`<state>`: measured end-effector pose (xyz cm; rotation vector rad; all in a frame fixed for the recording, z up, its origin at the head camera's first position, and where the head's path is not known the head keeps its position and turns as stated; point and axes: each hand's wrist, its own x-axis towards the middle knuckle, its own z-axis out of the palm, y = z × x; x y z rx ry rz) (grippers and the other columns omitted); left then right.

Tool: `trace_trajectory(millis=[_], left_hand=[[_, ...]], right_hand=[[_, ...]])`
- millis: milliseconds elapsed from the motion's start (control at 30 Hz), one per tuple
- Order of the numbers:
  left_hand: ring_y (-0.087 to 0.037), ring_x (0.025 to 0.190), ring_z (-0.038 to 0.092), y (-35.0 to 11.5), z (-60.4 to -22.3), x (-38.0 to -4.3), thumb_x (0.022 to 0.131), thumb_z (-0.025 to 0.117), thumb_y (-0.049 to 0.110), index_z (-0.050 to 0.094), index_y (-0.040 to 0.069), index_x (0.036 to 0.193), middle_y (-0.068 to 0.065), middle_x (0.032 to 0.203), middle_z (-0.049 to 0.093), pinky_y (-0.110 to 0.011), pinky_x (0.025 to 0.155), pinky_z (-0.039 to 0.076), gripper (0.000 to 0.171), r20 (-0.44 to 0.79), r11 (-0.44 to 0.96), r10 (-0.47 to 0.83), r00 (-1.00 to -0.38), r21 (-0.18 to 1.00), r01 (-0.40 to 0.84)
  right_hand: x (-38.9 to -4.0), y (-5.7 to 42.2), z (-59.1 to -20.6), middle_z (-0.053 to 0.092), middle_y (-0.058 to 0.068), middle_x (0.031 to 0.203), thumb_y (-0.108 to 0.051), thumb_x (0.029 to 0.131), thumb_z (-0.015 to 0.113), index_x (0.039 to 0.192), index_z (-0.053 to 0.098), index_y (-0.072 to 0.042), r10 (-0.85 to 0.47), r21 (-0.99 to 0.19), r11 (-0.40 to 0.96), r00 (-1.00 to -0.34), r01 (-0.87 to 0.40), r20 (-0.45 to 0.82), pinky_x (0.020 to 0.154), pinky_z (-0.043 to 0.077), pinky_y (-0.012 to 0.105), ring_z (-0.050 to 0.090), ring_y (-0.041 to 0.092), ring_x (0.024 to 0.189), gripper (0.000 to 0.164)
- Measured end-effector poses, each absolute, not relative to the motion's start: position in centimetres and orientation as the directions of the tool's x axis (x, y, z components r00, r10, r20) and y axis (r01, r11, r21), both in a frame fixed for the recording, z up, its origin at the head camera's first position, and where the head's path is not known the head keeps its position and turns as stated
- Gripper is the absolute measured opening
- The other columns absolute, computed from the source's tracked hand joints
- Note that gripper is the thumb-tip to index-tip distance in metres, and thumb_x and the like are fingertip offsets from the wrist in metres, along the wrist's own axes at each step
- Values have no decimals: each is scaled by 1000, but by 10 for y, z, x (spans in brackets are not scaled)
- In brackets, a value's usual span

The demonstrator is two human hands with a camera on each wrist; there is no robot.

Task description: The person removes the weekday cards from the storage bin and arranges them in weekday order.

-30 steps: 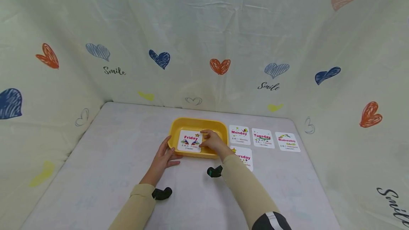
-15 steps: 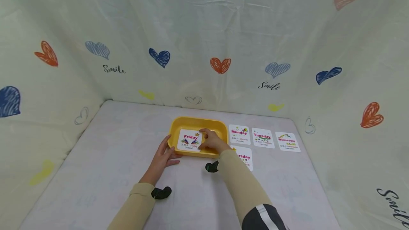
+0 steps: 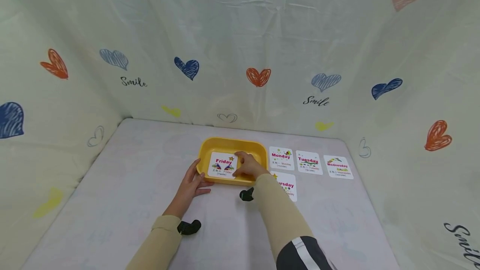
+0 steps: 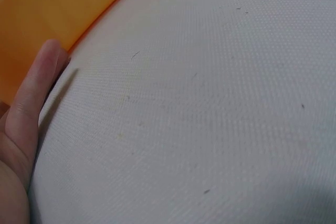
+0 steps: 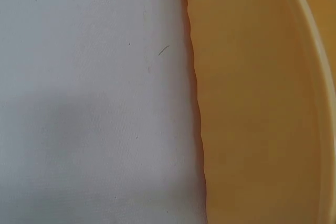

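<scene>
A white card printed "Friday" lies in the left part of a yellow tray. My left hand grips the tray's near left corner, thumb at the rim. In the left wrist view, a finger lies along the tray's outer wall. My right hand reaches over the tray, its thumb and forefinger curled at the card's right edge. Only the tray's side and the tabletop show in the right wrist view; the right fingers are hidden there.
Right of the tray, cards printed Monday, Tuesday and Wednesday lie in a row. Below Monday is another card ending in "ursday", partly covered by the right sleeve. A heart-printed curtain hangs behind the white table.
My right forearm has swung slightly left, while its fingers stay at the Friday card's right edge. My left hand and the tray hold nearly the same place.
</scene>
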<state>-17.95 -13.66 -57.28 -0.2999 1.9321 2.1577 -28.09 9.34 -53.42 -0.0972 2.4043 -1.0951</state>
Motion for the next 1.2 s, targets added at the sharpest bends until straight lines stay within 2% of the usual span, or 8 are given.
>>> trace_trajectory(millis=[500, 833, 1033, 1200], left_hand=[[-27, 101, 67, -134, -573, -179, 102, 52, 33, 24, 51, 149, 3, 155, 28, -39, 82, 57, 57, -291, -109, 32, -956, 950, -293], [-28, 102, 67, -134, -574, -180, 102, 52, 33, 24, 52, 148, 4, 155, 29, -39, 82, 57, 58, -292, -112, 37, -956, 949, -294], [-29, 102, 67, -134, -574, -181, 102, 51, 31, 23, 49, 150, 0, 157, 25, -40, 81, 57, 58, -287, -118, 36, -957, 950, -289], [-28, 102, 67, -135, -574, -180, 102, 50, 32, 23, 49, 150, 1, 158, 24, -39, 82, 57, 58, -291, -104, 28, -956, 951, -293]], right_hand=[[-273, 89, -528, 50, 11, 126, -10, 74, 85, 145, 44, -20, -223, -699, 704, -895, 125, -385, 108, 35, 45, 46, 27, 111, 82], [-271, 92, -523, 50, 8, 113, -8, 77, 83, 144, 44, -19, -215, -710, 689, -897, 142, -387, 104, 40, 42, 47, 26, 103, 79], [-273, 90, -527, 50, 8, 109, -4, 77, 82, 145, 42, -20, -203, -746, 643, -900, 174, -385, 98, 45, 39, 48, 25, 100, 81], [-277, 89, -536, 50, 8, 103, 0, 76, 81, 144, 42, -19, -192, -775, 604, -910, 187, -368, 84, 50, 31, 50, 24, 92, 80]])
